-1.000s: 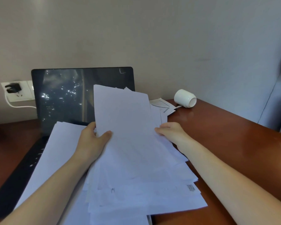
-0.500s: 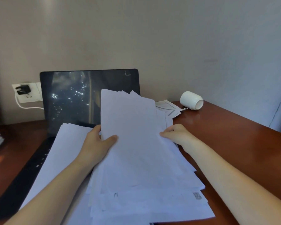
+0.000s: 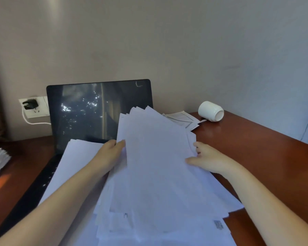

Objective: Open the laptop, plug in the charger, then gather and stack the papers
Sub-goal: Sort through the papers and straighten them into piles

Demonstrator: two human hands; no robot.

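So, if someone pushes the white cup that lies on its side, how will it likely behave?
The white cup lies on its side on the smooth wooden table, so a push would probably make it roll. It looks like glazed ceramic, so it is likely slippery to grip and breakable if it falls.

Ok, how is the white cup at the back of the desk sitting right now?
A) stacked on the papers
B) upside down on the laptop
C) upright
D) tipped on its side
D: the white cup lies on its side on the bare desk, mouth facing sideways.
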